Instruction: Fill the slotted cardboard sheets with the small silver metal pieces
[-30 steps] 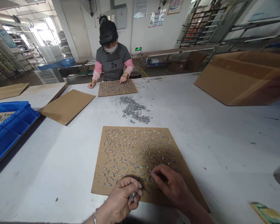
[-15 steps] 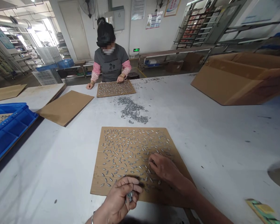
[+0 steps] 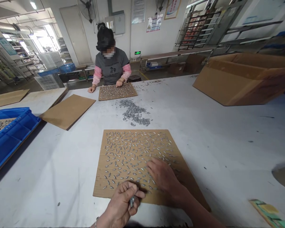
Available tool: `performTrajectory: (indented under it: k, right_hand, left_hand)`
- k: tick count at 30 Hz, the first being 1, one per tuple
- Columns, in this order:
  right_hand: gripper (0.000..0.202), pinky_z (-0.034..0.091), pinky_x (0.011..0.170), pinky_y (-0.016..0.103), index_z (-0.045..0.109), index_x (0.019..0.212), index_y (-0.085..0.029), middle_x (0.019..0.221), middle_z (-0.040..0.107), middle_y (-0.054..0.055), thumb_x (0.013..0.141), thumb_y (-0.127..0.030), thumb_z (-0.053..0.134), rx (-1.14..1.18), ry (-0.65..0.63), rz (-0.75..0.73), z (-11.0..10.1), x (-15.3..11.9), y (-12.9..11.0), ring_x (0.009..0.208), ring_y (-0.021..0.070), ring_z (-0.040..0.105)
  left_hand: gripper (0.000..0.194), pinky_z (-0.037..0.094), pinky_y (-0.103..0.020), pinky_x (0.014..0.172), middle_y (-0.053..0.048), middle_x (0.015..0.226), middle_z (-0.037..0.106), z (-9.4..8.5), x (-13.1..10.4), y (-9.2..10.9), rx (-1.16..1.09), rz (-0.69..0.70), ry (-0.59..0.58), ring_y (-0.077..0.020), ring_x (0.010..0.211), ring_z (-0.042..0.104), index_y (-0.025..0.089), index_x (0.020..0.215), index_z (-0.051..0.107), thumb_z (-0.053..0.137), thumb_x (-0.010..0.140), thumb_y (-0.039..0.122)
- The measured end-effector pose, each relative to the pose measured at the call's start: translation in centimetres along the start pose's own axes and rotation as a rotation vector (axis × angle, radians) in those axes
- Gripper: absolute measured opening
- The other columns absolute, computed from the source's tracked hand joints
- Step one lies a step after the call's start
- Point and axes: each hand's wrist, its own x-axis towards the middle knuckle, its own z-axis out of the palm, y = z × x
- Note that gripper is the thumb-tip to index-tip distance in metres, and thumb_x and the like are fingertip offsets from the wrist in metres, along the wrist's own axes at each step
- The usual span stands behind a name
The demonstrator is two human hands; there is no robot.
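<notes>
A cardboard sheet (image 3: 99, 186) lies on the white table in front of me, covered with small silvery spindle-shaped pieces (image 3: 120, 148) in loose rows. My left hand (image 3: 126, 202) is over its near edge, palm up, fingers curled round several of the metal pieces. Over the right half of the sheet, my right hand (image 3: 161, 173) points its bent fingers down at the cardboard; its fingertips are close to the pieces, and whatever they may hold is hidden. Beyond the sheet lies a loose pile of metal pieces (image 3: 135, 113).
Across the table a person (image 3: 112, 65) touches another piece-covered cardboard sheet (image 3: 117, 91). A bare cardboard sheet (image 3: 68, 110) and a blue crate (image 3: 16, 136) are at left. A large cardboard box (image 3: 239, 82) stands at right, with a green-yellow packet (image 3: 270, 213) nearer.
My right hand has shifted slightly left on the sheet. My left thumb has moved towards the fingertips. The other person's hand has moved slightly left over their sheet.
</notes>
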Motion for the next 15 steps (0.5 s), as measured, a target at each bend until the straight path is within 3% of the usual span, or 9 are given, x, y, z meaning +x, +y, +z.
performTrajectory:
  k: [4, 9, 12, 15]
  right_hand:
    - [0.024, 0.038, 0.074, 0.033, 0.064, 0.081, -0.022, 0.087, 0.069, 0.006, 0.095, -0.011, 0.048, -0.071, -0.077, -0.027, 1.0, 1.4, -0.1, 0.080, 0.0208, 0.061]
    - [0.024, 0.039, 0.075, 0.034, 0.064, 0.081, -0.022, 0.087, 0.068, 0.006, 0.096, -0.013, 0.047, -0.089, -0.052, 0.012, 0.9, 2.2, -0.1, 0.083, 0.0216, 0.061]
    - [0.024, 0.040, 0.074, 0.033, 0.065, 0.082, -0.021, 0.087, 0.068, 0.006, 0.098, -0.014, 0.048, -0.040, 0.009, 0.033, 0.3, 1.1, -0.7, 0.080, 0.0198, 0.060]
    - [0.022, 0.040, 0.073, 0.031, 0.065, 0.084, -0.022, 0.085, 0.067, 0.003, 0.099, -0.016, 0.051, 0.075, 0.079, -0.139, -0.2, -1.8, -2.8, 0.080, 0.0184, 0.059]
  left_hand:
    - [0.053, 0.018, -0.019, 0.046, -0.008, 0.082, 0.076, -0.1, -0.2, 0.7, -0.040, 0.010, 0.011, -0.0063, 0.052, 0.049, 0.016, 0.086, 0.061, 0.097, 0.059, 0.045]
    - [0.052, 0.018, -0.018, 0.046, -0.008, 0.078, 0.075, -0.2, 0.1, 0.8, -0.051, -0.030, 0.013, -0.0061, 0.051, 0.049, 0.017, 0.084, 0.059, 0.096, 0.061, 0.046]
    - [0.055, 0.021, -0.017, 0.047, -0.009, 0.082, 0.075, -0.4, 0.3, 0.6, -0.048, -0.047, 0.020, -0.0069, 0.054, 0.053, 0.016, 0.089, 0.060, 0.094, 0.063, 0.052]
    - [0.062, 0.023, -0.018, 0.045, -0.005, 0.076, 0.071, -0.2, 0.3, 0.2, -0.015, -0.051, 0.000, -0.0078, 0.052, 0.053, 0.017, 0.095, 0.061, 0.088, 0.066, 0.064]
